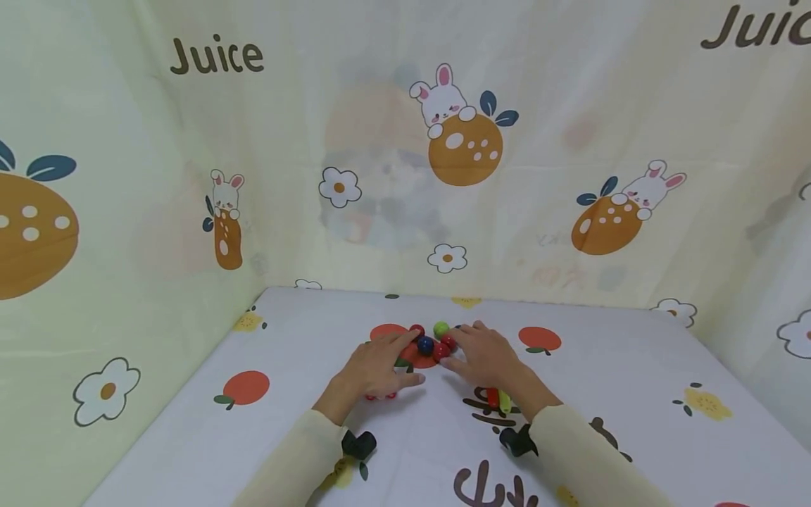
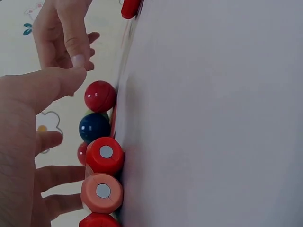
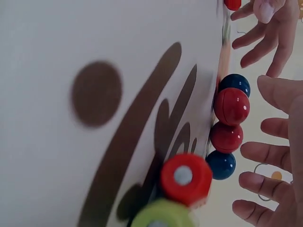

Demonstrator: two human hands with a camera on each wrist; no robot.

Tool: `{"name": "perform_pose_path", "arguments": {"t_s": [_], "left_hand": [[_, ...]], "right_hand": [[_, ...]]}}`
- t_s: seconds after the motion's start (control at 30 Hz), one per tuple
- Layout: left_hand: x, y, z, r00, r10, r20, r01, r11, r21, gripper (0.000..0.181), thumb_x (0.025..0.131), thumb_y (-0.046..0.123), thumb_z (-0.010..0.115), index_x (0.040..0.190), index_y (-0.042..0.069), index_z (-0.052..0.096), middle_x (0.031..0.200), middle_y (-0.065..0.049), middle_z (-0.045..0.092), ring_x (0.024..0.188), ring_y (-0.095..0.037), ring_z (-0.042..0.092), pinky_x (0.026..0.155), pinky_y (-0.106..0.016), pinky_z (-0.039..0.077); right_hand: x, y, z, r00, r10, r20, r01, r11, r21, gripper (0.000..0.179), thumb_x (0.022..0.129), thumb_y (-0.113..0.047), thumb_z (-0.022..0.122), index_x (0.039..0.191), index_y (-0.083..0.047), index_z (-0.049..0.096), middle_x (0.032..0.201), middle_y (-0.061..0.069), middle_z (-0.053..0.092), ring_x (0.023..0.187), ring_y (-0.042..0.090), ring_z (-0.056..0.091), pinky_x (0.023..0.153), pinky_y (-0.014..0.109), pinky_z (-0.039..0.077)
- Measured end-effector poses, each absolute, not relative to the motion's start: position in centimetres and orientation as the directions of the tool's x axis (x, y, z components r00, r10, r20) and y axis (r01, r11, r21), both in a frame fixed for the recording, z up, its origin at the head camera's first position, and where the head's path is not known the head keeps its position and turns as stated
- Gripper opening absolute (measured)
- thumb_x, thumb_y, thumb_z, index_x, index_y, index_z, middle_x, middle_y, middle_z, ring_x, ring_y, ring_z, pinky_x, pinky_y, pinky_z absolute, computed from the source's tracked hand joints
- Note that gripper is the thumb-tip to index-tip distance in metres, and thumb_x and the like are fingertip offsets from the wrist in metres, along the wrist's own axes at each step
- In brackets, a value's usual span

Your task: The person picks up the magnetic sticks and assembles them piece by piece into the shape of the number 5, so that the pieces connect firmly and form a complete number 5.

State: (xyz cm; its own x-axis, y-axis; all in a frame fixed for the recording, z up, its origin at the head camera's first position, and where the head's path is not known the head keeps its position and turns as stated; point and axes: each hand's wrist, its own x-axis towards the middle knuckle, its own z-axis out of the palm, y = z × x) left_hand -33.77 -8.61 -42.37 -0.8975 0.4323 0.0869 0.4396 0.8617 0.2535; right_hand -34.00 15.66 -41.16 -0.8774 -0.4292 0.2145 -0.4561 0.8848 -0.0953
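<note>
Several glossy balls sit in a cluster between the two hands: a blue ball, red ones such as a red ball, and a green ball. My left hand lies along the cluster's left side, fingers spread and extended, fingertips right at a dark red ball. On the other side, my right hand reaches over the table with fingers loosely extended beside the red balls. Its fingers partly hide another blue ball. Neither hand grips anything.
Red and salmon faceted pieces with pale round ends, such as a salmon piece, lie near the left hand. A red piece and a green piece lie under the right wrist. A printed cloth covers the table; a printed curtain stands behind.
</note>
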Motion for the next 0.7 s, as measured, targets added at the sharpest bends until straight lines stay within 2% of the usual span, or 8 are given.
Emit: {"name": "perform_pose_path", "arguments": {"t_s": [0.17, 0.33, 0.57, 0.7], "left_hand": [[-33.9, -8.6, -42.6, -0.906, 0.418, 0.069, 0.421, 0.869, 0.259, 0.086, 0.086, 0.072, 0.060, 0.157, 0.029, 0.037, 0.155, -0.003, 0.046, 0.142, -0.029, 0.043, 0.113, -0.060, 0.034], [-33.9, -8.6, -42.5, -0.908, 0.416, 0.050, 0.414, 0.874, 0.253, 0.086, 0.085, 0.072, 0.061, 0.156, 0.029, 0.038, 0.154, -0.002, 0.048, 0.141, -0.029, 0.044, 0.113, -0.060, 0.034], [-33.8, -8.7, -42.2, -0.909, 0.415, 0.025, 0.408, 0.877, 0.253, 0.085, 0.084, 0.069, 0.064, 0.154, 0.025, 0.042, 0.149, -0.001, 0.053, 0.137, -0.028, 0.047, 0.112, -0.059, 0.036], [-33.7, -8.7, -42.3, -0.905, 0.425, 0.022, 0.417, 0.874, 0.249, 0.079, 0.084, 0.065, 0.067, 0.149, 0.023, 0.049, 0.144, -0.001, 0.056, 0.133, -0.027, 0.050, 0.110, -0.058, 0.038]], "right_hand": [[-34.5, 15.1, -41.2, -0.900, -0.409, 0.149, -0.428, 0.895, -0.127, 0.059, 0.091, -0.047, 0.071, 0.140, -0.017, 0.061, 0.127, 0.006, 0.067, 0.104, 0.024, 0.055, 0.085, 0.045, 0.055], [-35.1, 14.9, -41.3, -0.909, -0.405, 0.101, -0.416, 0.899, -0.139, 0.057, 0.091, -0.045, 0.072, 0.139, -0.015, 0.062, 0.126, 0.005, 0.068, 0.108, 0.024, 0.057, 0.089, 0.046, 0.055], [-35.7, 14.3, -41.6, -0.915, -0.398, 0.067, -0.403, 0.902, -0.155, 0.059, 0.091, -0.047, 0.073, 0.138, -0.015, 0.061, 0.102, 0.000, 0.066, 0.097, 0.020, 0.056, 0.078, 0.040, 0.054], [-36.0, 13.9, -41.7, -0.910, -0.408, 0.073, -0.414, 0.900, -0.134, 0.056, 0.090, -0.048, 0.074, 0.135, -0.016, 0.062, 0.097, -0.003, 0.065, 0.094, 0.018, 0.059, 0.080, 0.040, 0.055]]}}
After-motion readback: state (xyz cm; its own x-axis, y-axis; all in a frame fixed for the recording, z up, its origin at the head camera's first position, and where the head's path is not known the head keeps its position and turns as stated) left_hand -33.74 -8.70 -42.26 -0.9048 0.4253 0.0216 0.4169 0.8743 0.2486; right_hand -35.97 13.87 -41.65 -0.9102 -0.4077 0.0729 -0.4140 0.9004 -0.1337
